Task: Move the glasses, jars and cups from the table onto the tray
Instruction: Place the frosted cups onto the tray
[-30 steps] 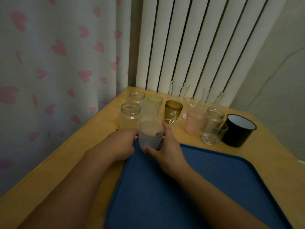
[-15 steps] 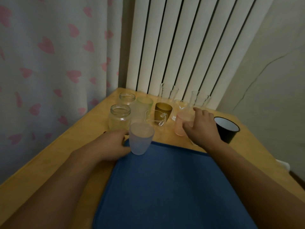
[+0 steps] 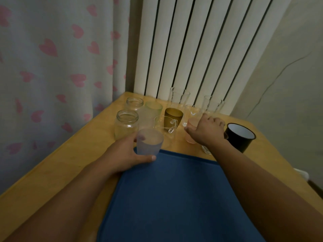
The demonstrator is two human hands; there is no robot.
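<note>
Left hand: the left hand sits left of centre, fingers and thumb wrapped around the frosted pale-blue plastic cup, holding it upright.
Frosted cup: at the far left corner of the flat blue plastic tray; whether its base rests on the tray or hangs just above it cannot be told.
Right hand: the right hand is right of centre, palm down, fingers curled over the frosted pink cup, which stands on the yellow wooden table; the grip looks closed on the cup, though the fingers hide much of it.
Tray: fills the lower centre of the frame, its far edge just below both hands.
Jars: a clear glass jar stands just left of the frosted cup, a smaller clear jar behind it towards the table's far corner.
Other vessels on the table: a frosted green-rimmed cup, an amber glass tumbler, a clear glass mug with handle, two tall clear glasses by the radiator, all above centre.
Black mug: a black enamel mug with white inside stands just right of the right hand.
Small clear glass: a low one shows partly under the right wrist.
Background: white ribbed radiator at the top centre, heart-print curtain at the upper left.
</note>
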